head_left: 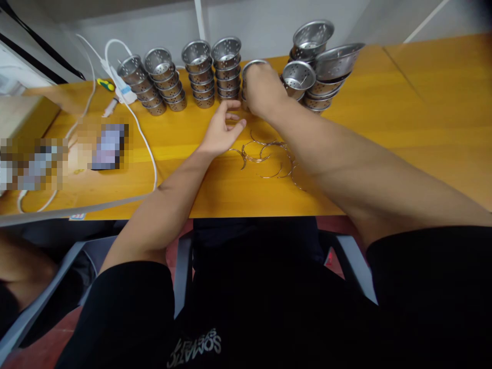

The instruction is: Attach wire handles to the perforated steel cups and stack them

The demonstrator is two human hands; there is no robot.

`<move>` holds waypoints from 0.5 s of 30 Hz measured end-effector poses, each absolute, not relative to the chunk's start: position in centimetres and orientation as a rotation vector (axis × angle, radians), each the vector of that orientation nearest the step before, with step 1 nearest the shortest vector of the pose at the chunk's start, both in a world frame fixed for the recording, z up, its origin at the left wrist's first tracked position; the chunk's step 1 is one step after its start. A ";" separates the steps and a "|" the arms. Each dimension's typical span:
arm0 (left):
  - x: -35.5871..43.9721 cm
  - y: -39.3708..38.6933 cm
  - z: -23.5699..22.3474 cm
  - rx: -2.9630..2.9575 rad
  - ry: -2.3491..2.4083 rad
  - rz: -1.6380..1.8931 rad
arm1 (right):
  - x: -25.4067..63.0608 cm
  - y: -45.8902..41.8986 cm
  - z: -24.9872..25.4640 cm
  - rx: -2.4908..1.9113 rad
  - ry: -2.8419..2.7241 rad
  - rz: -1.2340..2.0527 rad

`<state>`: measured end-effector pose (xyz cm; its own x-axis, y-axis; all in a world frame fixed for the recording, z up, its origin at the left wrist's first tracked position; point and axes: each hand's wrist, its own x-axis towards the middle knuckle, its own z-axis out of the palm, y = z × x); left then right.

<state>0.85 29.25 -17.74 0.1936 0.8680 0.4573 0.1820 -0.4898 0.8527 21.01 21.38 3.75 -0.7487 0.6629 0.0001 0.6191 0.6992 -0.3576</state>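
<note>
My left hand is open over the table, fingers apart and holding nothing, just in front of the middle stacks of perforated metal strainer cups. My right hand is curled at the top of another stack, against a strainer cup whose far rim shows behind the knuckles. Its fingertips, and whatever they hold, are hidden. Beside it stands a strainer cup with a thin wire across its mouth. Several curved thin metal wires lie loose below both hands.
More strainer stacks stand left and right, where a wide cup leans tilted. A white power strip and cable lie left, near a blurred phone. A box sits far left. Another person's arm is at lower left.
</note>
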 end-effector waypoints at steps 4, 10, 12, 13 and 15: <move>1.1 28.8 -17.3 1.735 1.009 1.394 | 22.9 20.2 4.1 -1.122 -2.692 0.410; 1.7 27.4 -15.9 1.877 1.003 1.381 | 23.8 18.9 2.7 -1.289 -2.499 0.282; 2.0 26.8 -15.6 1.964 0.999 1.370 | 24.1 18.4 1.9 -1.209 -2.567 0.344; 2.1 26.6 -15.5 1.988 1.001 1.366 | 24.5 18.1 1.6 -1.151 -2.599 0.399; 2.3 26.5 -15.6 1.990 0.991 1.364 | 25.7 17.6 1.3 -1.070 -2.568 0.523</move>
